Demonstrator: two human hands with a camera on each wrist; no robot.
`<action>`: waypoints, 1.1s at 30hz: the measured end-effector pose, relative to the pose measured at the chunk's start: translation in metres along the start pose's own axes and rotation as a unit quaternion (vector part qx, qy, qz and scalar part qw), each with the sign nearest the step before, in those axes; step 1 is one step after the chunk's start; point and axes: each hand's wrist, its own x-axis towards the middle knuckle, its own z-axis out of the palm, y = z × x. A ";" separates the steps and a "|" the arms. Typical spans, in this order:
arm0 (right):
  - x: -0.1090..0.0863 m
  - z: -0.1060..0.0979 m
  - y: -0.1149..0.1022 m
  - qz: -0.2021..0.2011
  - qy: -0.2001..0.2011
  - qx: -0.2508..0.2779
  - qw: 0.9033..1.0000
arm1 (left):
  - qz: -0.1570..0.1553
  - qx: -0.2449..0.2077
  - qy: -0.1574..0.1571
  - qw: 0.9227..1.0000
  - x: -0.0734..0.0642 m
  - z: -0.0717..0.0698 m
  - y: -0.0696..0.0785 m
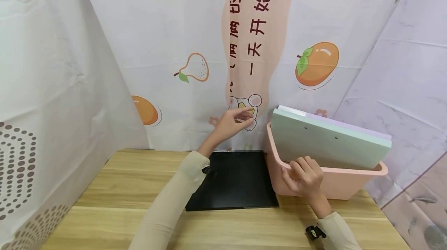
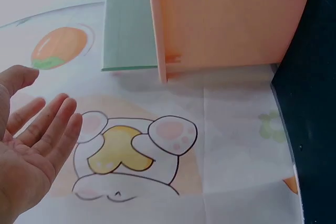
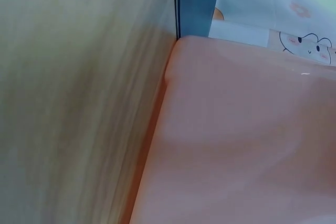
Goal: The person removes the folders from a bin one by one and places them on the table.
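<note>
A pink plastic bin [image 1: 335,184] stands at the right of the table, and my right hand [image 1: 305,176] grips its front rim near the left corner. Mint-green [image 1: 321,141] and lilac [image 1: 349,124] file folders lean inside the bin, rising above its rim. My left hand [image 1: 233,121] is raised near the back curtain with its fingers loosely bent, holding nothing; the left wrist view shows its bare palm [image 2: 31,166]. Below the left forearm a flat black folder-like panel [image 1: 237,180] lies on the table, its right edge beside the bin. The right hand is out of sight in its own wrist view.
The wood-grain table [image 1: 139,188] reaches back to a white curtain [image 1: 167,21] printed with fruit and characters. Another patterned cloth [image 1: 52,87] hangs along the left side. Pale cloth [image 1: 401,79] covers the wall behind the bin on the right.
</note>
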 end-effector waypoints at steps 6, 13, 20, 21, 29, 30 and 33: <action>-0.003 0.001 0.002 0.001 -0.010 -0.004 1.000 | -0.023 -0.026 -0.016 0.999 0.017 0.013 -0.004; 0.002 -0.002 0.001 -0.003 -0.010 -0.006 1.000 | -0.034 -0.084 -0.016 0.996 0.035 0.041 -0.014; 0.006 -0.002 0.000 -0.009 -0.008 -0.009 1.000 | -0.068 -0.123 -0.003 0.990 0.049 0.065 -0.023; 0.005 -0.002 0.000 -0.010 -0.008 -0.009 1.000 | -0.070 -0.128 -0.002 0.989 0.050 0.068 -0.025; -0.005 -0.002 0.000 -0.003 -0.011 -0.007 1.000 | -0.094 -0.178 0.009 0.979 0.060 0.089 -0.033; -0.006 -0.002 0.001 -0.003 -0.011 -0.007 1.000 | -0.097 -0.183 0.009 0.978 0.062 0.090 -0.033; -0.007 -0.001 0.002 -0.003 -0.012 -0.006 1.000 | -0.100 -0.194 0.009 0.976 0.064 0.093 -0.034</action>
